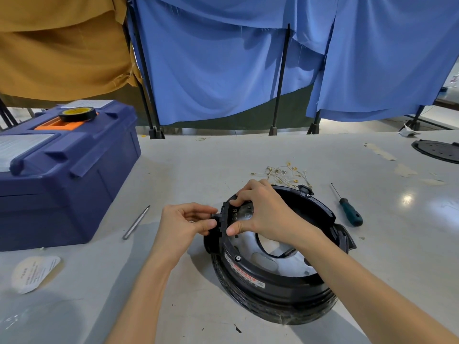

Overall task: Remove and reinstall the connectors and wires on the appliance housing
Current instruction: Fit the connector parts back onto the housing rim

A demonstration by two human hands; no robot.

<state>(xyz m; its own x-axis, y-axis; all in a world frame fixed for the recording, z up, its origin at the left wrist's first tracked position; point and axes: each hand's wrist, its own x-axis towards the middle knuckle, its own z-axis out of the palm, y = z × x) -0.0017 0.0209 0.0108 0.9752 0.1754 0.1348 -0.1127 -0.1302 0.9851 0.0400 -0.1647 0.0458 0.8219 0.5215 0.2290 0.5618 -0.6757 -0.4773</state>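
Both hands meet at the left rim of the housing (273, 291); left hand (183, 223) pinches a small black connector (215, 216) there; right hand (264, 212) grips the rim beside it; housing lies on the table (223, 155), loose wires (280, 173) just behind.

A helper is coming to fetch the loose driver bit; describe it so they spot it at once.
Start at the big blue toolbox on the left of the table. Between its right end and the round black appliance housing lies a slim silver driver bit. Unlike the green-handled screwdriver right of the housing, it is bare metal with no handle.
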